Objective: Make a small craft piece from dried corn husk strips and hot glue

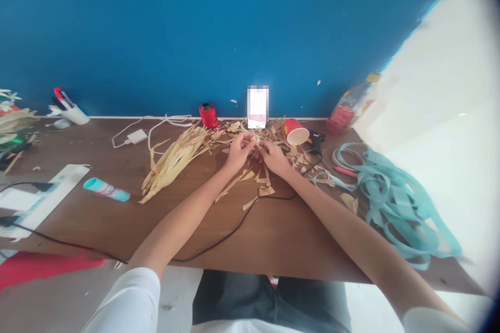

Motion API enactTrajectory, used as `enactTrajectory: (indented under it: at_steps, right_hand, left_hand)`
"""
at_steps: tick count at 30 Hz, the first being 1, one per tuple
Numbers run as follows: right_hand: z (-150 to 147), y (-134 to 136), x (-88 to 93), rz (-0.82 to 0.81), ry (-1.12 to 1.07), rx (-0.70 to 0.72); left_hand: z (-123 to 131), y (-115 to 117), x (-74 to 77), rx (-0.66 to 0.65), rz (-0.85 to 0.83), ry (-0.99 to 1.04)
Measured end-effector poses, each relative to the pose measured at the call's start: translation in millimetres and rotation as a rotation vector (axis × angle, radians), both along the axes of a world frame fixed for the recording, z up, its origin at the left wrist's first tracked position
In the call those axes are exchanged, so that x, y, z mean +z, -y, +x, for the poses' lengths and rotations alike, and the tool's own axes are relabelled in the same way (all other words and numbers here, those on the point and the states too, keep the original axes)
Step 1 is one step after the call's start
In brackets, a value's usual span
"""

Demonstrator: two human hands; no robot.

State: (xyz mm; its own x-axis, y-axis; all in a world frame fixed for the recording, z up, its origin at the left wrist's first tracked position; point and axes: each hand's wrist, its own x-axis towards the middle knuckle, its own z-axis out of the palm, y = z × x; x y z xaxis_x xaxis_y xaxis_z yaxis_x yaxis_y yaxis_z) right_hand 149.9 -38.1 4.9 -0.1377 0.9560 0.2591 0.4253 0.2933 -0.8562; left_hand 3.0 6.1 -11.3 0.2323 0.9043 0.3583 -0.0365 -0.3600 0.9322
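White sleeves [127,302] are seen along the bottom edge; at frame centre, a pale piece [255,140] is pinched between left hand [239,151] and right hand [272,157], fingers nearly closed; husk scraps [267,191] are strewn around.

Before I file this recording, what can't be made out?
All in the head view:
Small pale piece: shape mostly hidden by the left hand and right hand.
Upright white panel: content pixelated.
Bottle: label blurred.
Power strip: cut by left edge.
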Motion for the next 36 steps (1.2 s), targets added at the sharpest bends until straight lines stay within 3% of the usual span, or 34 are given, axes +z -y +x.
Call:
enactTrajectory:
  at_steps: [11,27,36]
  right_hand:
    - [2.7,-3.5,3.0,-0.041,-0.099,0.074]
    - [0.5,-1.1,8.5,-0.313,-0.408,0.093]
    - [5.1,-4.3,8.5,-0.380,-0.499,0.120]
  left_hand:
    - [-1.3,-1.1,1.6,-0.072,-0.023,-0.021]
    - [-0.1,4.0,6.6,0.011,-0.004,0.012]
    - [-1.4,1.6,3.0,0.048,0.017,-0.037]
